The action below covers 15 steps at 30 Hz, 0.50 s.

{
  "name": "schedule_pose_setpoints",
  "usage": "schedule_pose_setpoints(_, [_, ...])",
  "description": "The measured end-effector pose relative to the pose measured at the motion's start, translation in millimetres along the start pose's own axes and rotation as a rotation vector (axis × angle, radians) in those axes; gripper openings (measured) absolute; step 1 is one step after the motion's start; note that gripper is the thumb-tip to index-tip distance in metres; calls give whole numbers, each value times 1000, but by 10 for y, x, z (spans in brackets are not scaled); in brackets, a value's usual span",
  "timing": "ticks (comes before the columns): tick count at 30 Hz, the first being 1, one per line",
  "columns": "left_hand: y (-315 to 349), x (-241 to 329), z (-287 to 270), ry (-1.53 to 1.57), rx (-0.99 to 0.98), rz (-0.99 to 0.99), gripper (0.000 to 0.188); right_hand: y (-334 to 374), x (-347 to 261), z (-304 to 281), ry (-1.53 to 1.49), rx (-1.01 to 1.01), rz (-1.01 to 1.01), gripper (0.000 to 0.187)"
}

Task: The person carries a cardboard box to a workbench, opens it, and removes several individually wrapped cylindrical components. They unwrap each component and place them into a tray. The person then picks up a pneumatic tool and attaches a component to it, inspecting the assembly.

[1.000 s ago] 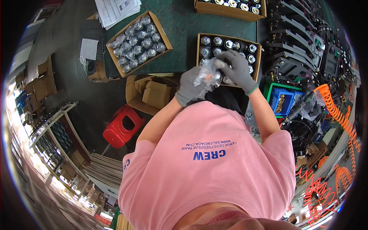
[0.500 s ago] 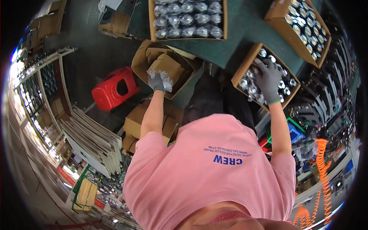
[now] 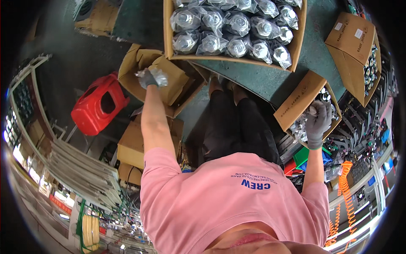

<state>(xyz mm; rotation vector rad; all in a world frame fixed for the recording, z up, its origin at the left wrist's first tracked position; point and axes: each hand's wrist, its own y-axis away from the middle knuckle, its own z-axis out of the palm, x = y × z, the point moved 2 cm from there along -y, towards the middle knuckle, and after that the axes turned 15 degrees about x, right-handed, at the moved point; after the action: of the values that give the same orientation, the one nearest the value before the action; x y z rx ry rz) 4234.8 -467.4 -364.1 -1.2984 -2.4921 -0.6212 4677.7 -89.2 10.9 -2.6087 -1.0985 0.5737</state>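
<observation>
Left hand [image 3: 149, 78] has a wad of clear plastic [image 3: 160, 77] bunched in it, over the open carton [image 3: 128, 70]. Right hand [image 3: 319, 122] is reaching into the box [image 3: 301, 101] of silver-topped parts [image 3: 325, 95], fingers curled, but can't tell if they're gripping one. Bigger box [image 3: 168, 29] on the green surface [image 3: 315, 51] holds plastic-wrapped ones.

A factory workshop: metal parts [image 3: 325, 94] stand in a carton [image 3: 299, 101] at the right hand [image 3: 319, 121], coiled orange hoses [image 3: 345, 174] hang nearer the body, a green workbench [image 3: 313, 51] lies ahead between the hands, and metal racking [image 3: 41, 103] stands beyond the left hand [image 3: 149, 79].
</observation>
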Motion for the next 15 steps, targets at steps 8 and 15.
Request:
schedule_pose_setpoints(8, [-822, -176, 736, 204, -591, -341, 64, -104, -64, -95, 129, 0, -13, 14])
schedule_pose_setpoints(15, [-184, 598, 83, 361, -564, -527, 72, -112, -75, -391, 45, 97, 66, 8])
